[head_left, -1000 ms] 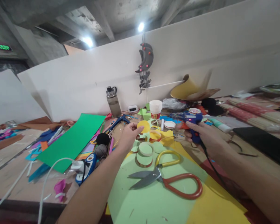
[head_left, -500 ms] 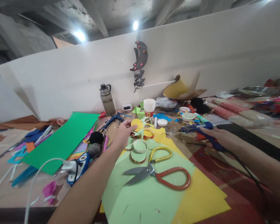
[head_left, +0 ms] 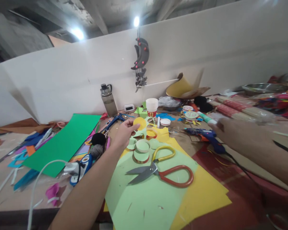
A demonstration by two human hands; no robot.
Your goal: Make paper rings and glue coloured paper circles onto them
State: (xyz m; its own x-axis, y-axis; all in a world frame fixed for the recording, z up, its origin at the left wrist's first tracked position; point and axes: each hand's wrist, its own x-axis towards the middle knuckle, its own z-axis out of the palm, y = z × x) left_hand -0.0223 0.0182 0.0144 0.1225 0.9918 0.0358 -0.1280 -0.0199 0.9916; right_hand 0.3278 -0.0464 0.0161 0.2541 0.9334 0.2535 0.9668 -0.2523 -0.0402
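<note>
My left hand (head_left: 125,132) pinches a yellow paper disc (head_left: 140,123) between thumb and fingers, above the worktable. My right hand (head_left: 240,135), blurred by motion, is beside the near end of a pale green and white tube (head_left: 206,118); whether it touches the tube I cannot tell. Just left of that hand, a blue glue gun (head_left: 214,142) lies on the table with its cord trailing toward me. Light green discs and shallow cup pieces (head_left: 143,146) sit below my left hand. Scissors with yellow and red handles (head_left: 154,167) lie spread on light green paper (head_left: 146,204).
Yellow sheets (head_left: 206,198) extend under the green paper. A green sheet (head_left: 64,140), a black ball (head_left: 98,139) and a power strip (head_left: 84,167) lie at left. Along the white wall stand a water bottle (head_left: 109,102) and stacked paper cups (head_left: 152,107). Wrapped bundles (head_left: 237,108) lie at right.
My right hand has let go of the glue gun, which now rests on the table, and has moved up and right. My left hand still holds the yellow disc.
</note>
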